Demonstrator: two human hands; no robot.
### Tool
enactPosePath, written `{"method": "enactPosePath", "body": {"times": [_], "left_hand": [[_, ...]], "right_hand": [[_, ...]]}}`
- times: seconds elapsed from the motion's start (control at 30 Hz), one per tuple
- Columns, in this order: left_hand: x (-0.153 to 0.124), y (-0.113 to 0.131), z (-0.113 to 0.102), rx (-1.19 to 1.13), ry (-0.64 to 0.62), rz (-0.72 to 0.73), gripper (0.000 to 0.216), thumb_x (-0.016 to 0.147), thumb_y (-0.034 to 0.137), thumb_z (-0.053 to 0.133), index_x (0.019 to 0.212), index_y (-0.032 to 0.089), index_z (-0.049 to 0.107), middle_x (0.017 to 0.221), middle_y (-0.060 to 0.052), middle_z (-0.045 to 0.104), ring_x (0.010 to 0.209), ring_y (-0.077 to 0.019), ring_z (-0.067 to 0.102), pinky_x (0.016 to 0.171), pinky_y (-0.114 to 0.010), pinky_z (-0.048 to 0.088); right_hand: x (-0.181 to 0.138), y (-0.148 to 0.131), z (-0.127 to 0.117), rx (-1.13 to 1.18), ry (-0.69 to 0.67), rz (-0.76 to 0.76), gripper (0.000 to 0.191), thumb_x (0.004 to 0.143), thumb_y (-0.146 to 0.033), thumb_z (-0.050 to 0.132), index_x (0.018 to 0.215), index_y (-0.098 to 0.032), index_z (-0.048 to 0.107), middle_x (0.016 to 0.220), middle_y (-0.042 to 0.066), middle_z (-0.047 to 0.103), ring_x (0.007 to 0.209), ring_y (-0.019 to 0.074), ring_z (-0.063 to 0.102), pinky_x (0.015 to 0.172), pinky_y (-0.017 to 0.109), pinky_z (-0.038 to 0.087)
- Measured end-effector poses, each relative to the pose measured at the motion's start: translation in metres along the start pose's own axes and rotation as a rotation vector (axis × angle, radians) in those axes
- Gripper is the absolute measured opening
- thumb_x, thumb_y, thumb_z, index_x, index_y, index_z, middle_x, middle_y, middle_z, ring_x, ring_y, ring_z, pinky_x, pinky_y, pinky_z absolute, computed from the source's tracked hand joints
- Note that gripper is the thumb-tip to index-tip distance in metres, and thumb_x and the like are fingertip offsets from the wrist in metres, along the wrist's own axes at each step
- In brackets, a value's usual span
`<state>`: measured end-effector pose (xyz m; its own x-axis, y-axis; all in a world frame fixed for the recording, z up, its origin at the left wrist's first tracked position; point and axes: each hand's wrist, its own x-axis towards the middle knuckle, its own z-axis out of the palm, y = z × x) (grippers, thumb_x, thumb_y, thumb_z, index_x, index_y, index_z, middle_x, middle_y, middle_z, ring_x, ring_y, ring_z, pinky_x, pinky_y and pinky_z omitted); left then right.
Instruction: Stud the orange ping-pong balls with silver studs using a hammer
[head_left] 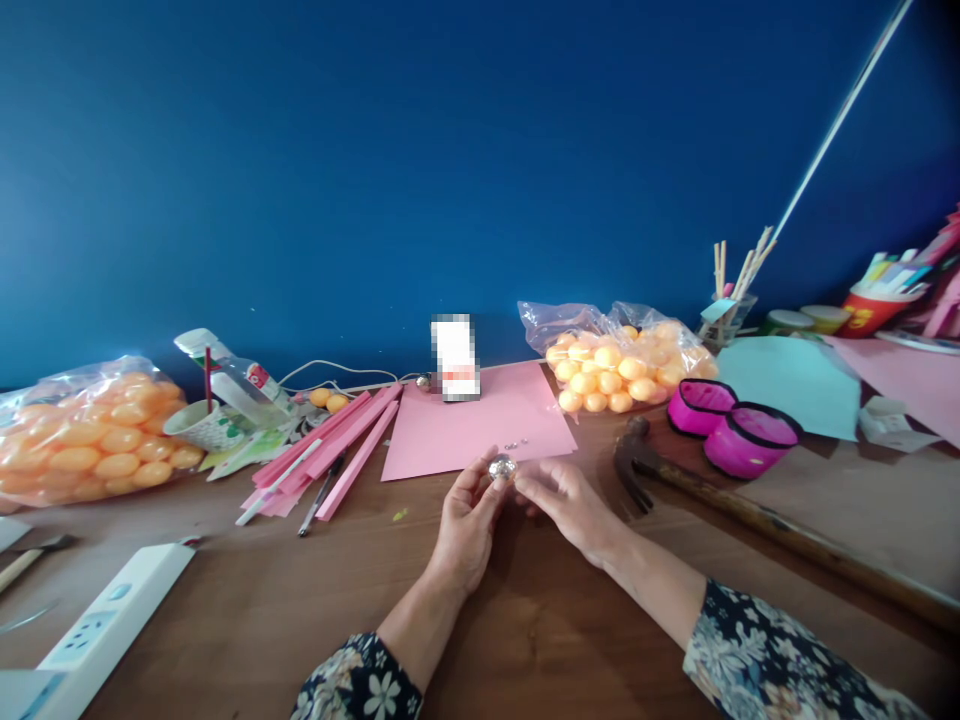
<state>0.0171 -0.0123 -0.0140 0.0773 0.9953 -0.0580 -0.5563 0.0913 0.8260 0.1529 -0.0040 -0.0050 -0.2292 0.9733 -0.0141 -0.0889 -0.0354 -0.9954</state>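
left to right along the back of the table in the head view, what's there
left bag of orange balls, paper cup, pink paper strips, pink sheet, right bag of orange balls, pink round pouches, red cup

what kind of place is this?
Probably a craft workbench: pink paper, a bag of orange balls, a cup of sticks; the left hand pinches a small silver ball.

On the table (225,600), around the small round object (502,467): left bag (90,430) at ten o'clock, paper sheet (480,425) twelve, right bag (622,365) one, hammer (637,460) three.
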Motion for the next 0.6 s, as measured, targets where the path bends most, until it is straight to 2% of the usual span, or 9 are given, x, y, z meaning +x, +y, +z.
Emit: {"method": "enactPosePath", "body": {"times": [0.27,0.6], "left_hand": [[-0.0003,0.0010,0.0004,0.000,0.003,-0.004,0.041,0.075,0.019,0.063,0.115,0.022,0.056,0.101,-0.004,0.066,0.095,-0.0129,0.059,0.091,-0.026,0.042],[-0.0004,0.0007,0.0006,0.036,0.016,0.001,0.041,0.074,0.021,0.064,0.114,0.022,0.056,0.101,-0.004,0.066,0.097,-0.0153,0.059,0.092,-0.030,0.041]], "right_hand": [[0.0005,-0.0003,-0.0017,-0.012,-0.003,-0.028,0.023,0.077,-0.038,0.059,0.080,-0.015,0.060,0.069,0.000,0.056,0.063,0.0115,0.051,0.055,0.023,0.044],[0.0016,0.0011,-0.0023,0.002,-0.005,-0.023,0.023,0.077,-0.036,0.060,0.082,-0.013,0.060,0.070,0.001,0.058,0.063,0.0115,0.052,0.056,0.024,0.045]]}}
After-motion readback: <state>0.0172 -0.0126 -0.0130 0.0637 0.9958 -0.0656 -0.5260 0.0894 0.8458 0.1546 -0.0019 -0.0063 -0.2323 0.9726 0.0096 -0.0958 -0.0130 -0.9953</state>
